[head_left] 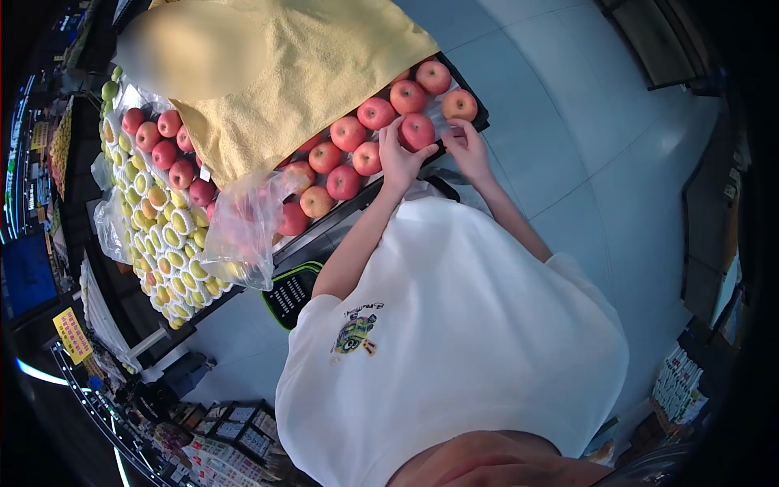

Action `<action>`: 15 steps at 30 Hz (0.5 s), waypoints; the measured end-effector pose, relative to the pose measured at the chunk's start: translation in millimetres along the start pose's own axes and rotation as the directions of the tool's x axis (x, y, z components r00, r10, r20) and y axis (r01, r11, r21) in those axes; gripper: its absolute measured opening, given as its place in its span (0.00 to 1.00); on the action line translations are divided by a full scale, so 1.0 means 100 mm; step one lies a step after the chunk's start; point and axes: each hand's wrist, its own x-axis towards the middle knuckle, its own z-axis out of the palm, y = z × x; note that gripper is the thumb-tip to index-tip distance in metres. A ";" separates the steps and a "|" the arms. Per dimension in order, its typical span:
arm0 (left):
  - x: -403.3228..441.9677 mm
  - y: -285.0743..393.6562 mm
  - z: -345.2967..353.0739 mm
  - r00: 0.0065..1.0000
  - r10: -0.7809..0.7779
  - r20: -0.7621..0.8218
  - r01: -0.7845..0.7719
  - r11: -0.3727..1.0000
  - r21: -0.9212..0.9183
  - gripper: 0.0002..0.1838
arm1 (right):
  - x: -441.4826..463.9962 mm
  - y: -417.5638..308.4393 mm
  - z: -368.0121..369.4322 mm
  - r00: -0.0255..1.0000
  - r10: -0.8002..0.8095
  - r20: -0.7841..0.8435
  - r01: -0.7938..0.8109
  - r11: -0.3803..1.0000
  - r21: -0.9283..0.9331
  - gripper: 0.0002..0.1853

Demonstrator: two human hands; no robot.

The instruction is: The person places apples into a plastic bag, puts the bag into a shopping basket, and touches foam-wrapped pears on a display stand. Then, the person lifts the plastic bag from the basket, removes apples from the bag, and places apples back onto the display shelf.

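Observation:
My left hand [398, 157] is curled round the near left side of a red apple [418, 131] at the front right corner of the display, its thumb bent under the fruit. Just right of that apple, my right hand [468, 151] has curved fingers held apart, close below a paler orange-red apple [459, 105]; I cannot tell if the fingertips touch it. Rows of red apples lie along the edge of the black display stand [484, 119]. A yellow cloth [312, 73] covers the fruit behind them.
A clear plastic bag [243, 223] drapes over the display's front edge. Pale green fruit in white foam nets [166, 243] lies at the left. Below stands a black basket with a green rim [290, 294]. Tiled floor [560, 105] extends right; shelves stand at lower left.

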 end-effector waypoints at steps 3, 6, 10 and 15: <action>0.03 -0.09 0.17 0.995 0.099 0.022 -0.099 0.995 -0.003 0.47 | 0.04 -0.02 -0.02 0.991 0.041 0.125 -0.025 0.992 -0.127 0.27; 0.02 -0.17 0.27 0.986 0.153 0.068 -0.154 0.988 0.008 0.46 | 0.05 -0.03 -0.02 0.980 0.043 0.193 -0.024 0.995 -0.098 0.28; 0.00 -0.12 0.38 0.999 -0.030 0.035 0.034 0.993 -0.111 0.45 | 0.08 -0.03 -0.07 0.981 -0.040 0.191 0.042 0.999 -0.005 0.28; 0.05 -0.09 0.37 0.988 -0.135 0.072 0.144 0.981 -0.127 0.41 | 0.10 -0.13 -0.14 0.976 0.003 0.219 0.035 0.984 -0.173 0.30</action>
